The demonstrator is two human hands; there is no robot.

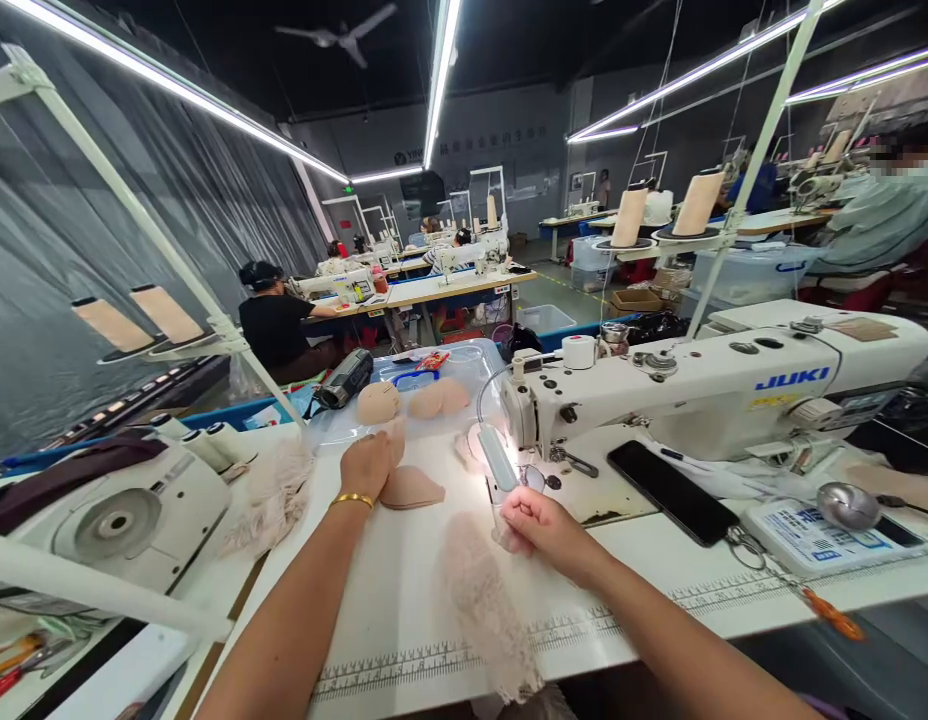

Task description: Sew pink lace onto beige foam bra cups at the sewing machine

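Note:
My left hand point(365, 468), with a gold bangle at its wrist, is closed on the edge of a beige foam bra cup point(394, 440); the fingertips are partly hidden. Just right of it, another bra cup point(411, 488) lies on the white table. My right hand point(537, 522) is closed, thumb and fingers pressed together beside the sewing machine's needle area. What it pinches is too blurred to make out. Left of that hand, beige lace fabric point(483, 605) trails over the table's front edge. A lit lamp point(498, 460) on a flexible neck hangs just above the right hand.
The white JUKI sewing machine point(704, 390) fills the right. Near it lie a black phone point(670, 490), a white box point(816, 535) and orange-handled snips point(831, 612). More cups point(438, 398) rest on a clear plastic lid point(475, 365). Another machine point(119, 515) stands left; people work beyond.

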